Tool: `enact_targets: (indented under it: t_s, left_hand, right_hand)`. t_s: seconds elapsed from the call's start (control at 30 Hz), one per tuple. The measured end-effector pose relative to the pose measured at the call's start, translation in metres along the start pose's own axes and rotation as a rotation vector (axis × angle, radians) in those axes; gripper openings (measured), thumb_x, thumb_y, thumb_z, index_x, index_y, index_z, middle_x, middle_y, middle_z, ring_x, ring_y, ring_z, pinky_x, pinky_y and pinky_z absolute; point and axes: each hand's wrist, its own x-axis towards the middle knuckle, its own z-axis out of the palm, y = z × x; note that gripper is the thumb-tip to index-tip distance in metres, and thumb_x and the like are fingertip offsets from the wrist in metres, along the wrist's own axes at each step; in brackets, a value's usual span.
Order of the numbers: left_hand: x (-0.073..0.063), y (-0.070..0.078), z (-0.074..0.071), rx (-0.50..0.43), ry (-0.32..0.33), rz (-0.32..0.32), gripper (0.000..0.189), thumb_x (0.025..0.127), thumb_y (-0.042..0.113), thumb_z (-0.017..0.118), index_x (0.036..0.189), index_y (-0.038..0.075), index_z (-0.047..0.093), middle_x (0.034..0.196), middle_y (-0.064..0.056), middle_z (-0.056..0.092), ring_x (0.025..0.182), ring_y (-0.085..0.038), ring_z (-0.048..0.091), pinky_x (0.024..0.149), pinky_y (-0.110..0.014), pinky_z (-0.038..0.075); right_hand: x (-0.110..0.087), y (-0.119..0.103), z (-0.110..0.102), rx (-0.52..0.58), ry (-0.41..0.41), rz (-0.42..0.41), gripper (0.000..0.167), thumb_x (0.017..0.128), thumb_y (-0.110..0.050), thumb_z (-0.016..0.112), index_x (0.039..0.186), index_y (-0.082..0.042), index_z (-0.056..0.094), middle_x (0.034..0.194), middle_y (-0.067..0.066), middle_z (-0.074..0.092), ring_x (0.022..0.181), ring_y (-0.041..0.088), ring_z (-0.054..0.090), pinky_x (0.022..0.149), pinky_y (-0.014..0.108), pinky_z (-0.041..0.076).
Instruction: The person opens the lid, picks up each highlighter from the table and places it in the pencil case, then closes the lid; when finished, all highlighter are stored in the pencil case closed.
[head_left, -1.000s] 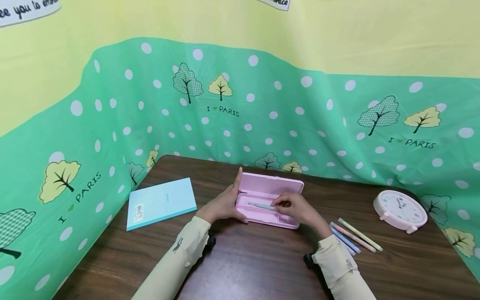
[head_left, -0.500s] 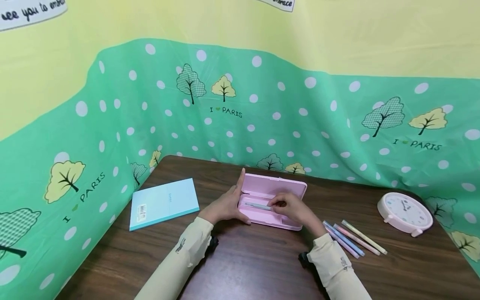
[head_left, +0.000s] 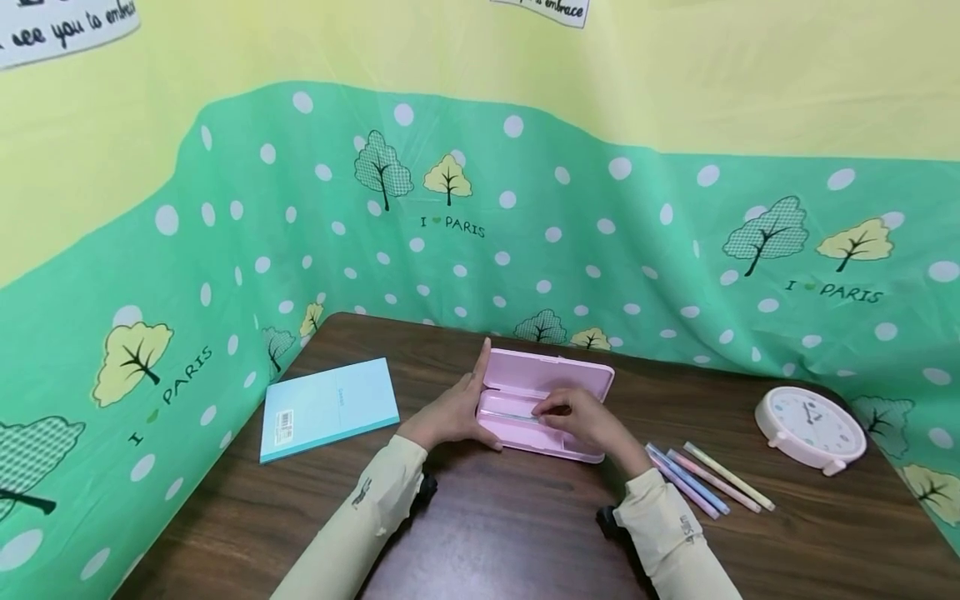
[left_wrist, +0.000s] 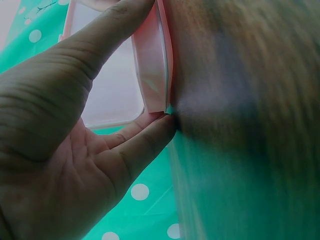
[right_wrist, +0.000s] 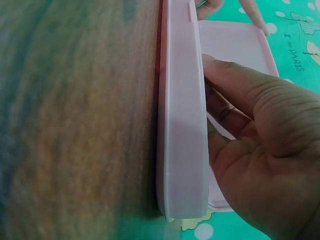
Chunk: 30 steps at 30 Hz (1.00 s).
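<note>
On the dark wood table (head_left: 480,533) sits the open pink pencil case (head_left: 519,432), my left hand (head_left: 453,412) spread wide against its end; my right hand (head_left: 577,414) pinches a slim pen (head_left: 508,415) inside. I'm seemingly laying it in; next calls for gentle release.

- What's the bare right hand (head_left: 576,415) hiding?
- It's covering one end of the slim pale-green pen (head_left: 516,417).
- Right wrist view?
- Pink plastic case (right_wrist: 187,130) is hiding some fingertips; brown wooden table (right_wrist: 80,125) is blurring.
</note>
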Motion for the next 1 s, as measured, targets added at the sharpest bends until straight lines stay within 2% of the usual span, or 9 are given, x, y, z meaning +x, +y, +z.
enact_targets:
  t_s: [0.03, 0.23, 0.43, 0.53, 0.6, 0.67, 0.77, 0.9, 1.0]
  left_hand:
    - [-0.001, 0.006, -0.002, -0.007, -0.010, -0.018, 0.165, 0.073, 0.039, 0.104, 0.167, 0.034, -0.032, 0.178, -0.023, 0.017, 0.160, -0.041, 0.029, 0.122, -0.055, 0.039]
    - [0.005, 0.007, 0.002, 0.005, -0.022, -0.028, 0.165, 0.074, 0.039, 0.104, 0.167, 0.034, -0.033, 0.180, -0.019, 0.014, 0.162, -0.039, 0.025, 0.123, -0.053, 0.037]
    - [0.005, -0.004, 0.002, -0.022, -0.004, 0.028, 0.167, 0.071, 0.047, 0.104, 0.166, 0.036, -0.033, 0.176, -0.026, 0.020, 0.157, -0.044, 0.034, 0.120, -0.057, 0.041]
    - [0.009, -0.022, 0.007, -0.008, 0.016, 0.053, 0.166, 0.070, 0.055, 0.102, 0.167, 0.034, -0.031, 0.176, -0.027, 0.020, 0.155, -0.045, 0.037, 0.117, -0.055, 0.044]
    - [0.009, -0.023, 0.006, -0.019, 0.020, 0.063, 0.166, 0.069, 0.059, 0.101, 0.168, 0.034, -0.030, 0.177, -0.026, 0.019, 0.155, -0.047, 0.036, 0.117, -0.056, 0.044]
    - [0.008, -0.022, 0.004, -0.024, 0.019, 0.069, 0.165, 0.070, 0.060, 0.100, 0.168, 0.034, -0.030, 0.178, -0.025, 0.016, 0.157, -0.047, 0.033, 0.118, -0.058, 0.043]
    - [0.001, -0.009, -0.003, -0.061, 0.009, 0.068, 0.165, 0.071, 0.055, 0.102, 0.167, 0.036, -0.032, 0.179, -0.024, 0.012, 0.159, -0.047, 0.029, 0.120, -0.060, 0.039]
    - [0.001, -0.004, -0.002, -0.022, 0.011, 0.051, 0.164, 0.074, 0.047, 0.102, 0.167, 0.033, -0.032, 0.179, -0.024, 0.013, 0.159, -0.044, 0.030, 0.121, -0.056, 0.039]
    - [-0.001, 0.001, -0.002, -0.006, -0.007, 0.017, 0.164, 0.074, 0.041, 0.103, 0.168, 0.030, -0.032, 0.179, -0.023, 0.012, 0.160, -0.042, 0.029, 0.123, -0.055, 0.037]
  right_hand:
    - [-0.001, 0.000, -0.001, 0.002, 0.008, 0.008, 0.010, 0.095, 0.003, 0.079, 0.103, 0.001, 0.084, 0.099, 0.009, 0.078, 0.097, 0.020, 0.067, 0.084, 0.030, 0.057]
    - [-0.006, -0.001, -0.006, -0.005, 0.050, 0.056, 0.012, 0.096, 0.003, 0.078, 0.106, 0.002, 0.083, 0.102, 0.008, 0.075, 0.095, 0.017, 0.065, 0.082, 0.028, 0.057]
    - [-0.013, -0.008, -0.011, 0.010, 0.079, 0.078, 0.015, 0.097, 0.004, 0.077, 0.111, 0.005, 0.080, 0.097, 0.006, 0.072, 0.089, 0.015, 0.066, 0.080, 0.029, 0.058]
    - [-0.016, -0.010, -0.014, 0.029, 0.104, 0.091, 0.019, 0.097, 0.004, 0.077, 0.116, 0.006, 0.077, 0.095, 0.006, 0.073, 0.087, 0.015, 0.066, 0.079, 0.030, 0.059]
    - [-0.019, -0.011, -0.018, 0.026, 0.125, 0.098, 0.022, 0.097, 0.004, 0.077, 0.118, 0.008, 0.074, 0.094, 0.006, 0.073, 0.086, 0.015, 0.066, 0.079, 0.030, 0.059]
    - [-0.023, -0.012, -0.022, 0.020, 0.138, 0.118, 0.023, 0.097, 0.004, 0.077, 0.119, 0.008, 0.074, 0.094, 0.005, 0.073, 0.086, 0.015, 0.065, 0.079, 0.030, 0.058]
    - [-0.028, -0.013, -0.029, 0.003, 0.159, 0.128, 0.023, 0.097, 0.004, 0.076, 0.120, 0.008, 0.074, 0.096, 0.006, 0.074, 0.088, 0.016, 0.067, 0.080, 0.031, 0.059]
    - [-0.041, -0.012, -0.039, 0.011, 0.201, 0.139, 0.022, 0.099, 0.001, 0.077, 0.120, 0.007, 0.074, 0.099, 0.008, 0.075, 0.091, 0.018, 0.069, 0.083, 0.031, 0.060]
    - [-0.060, -0.008, -0.045, 0.038, 0.238, 0.174, 0.023, 0.099, -0.001, 0.078, 0.121, 0.005, 0.074, 0.102, 0.008, 0.076, 0.092, 0.014, 0.068, 0.083, 0.029, 0.059]
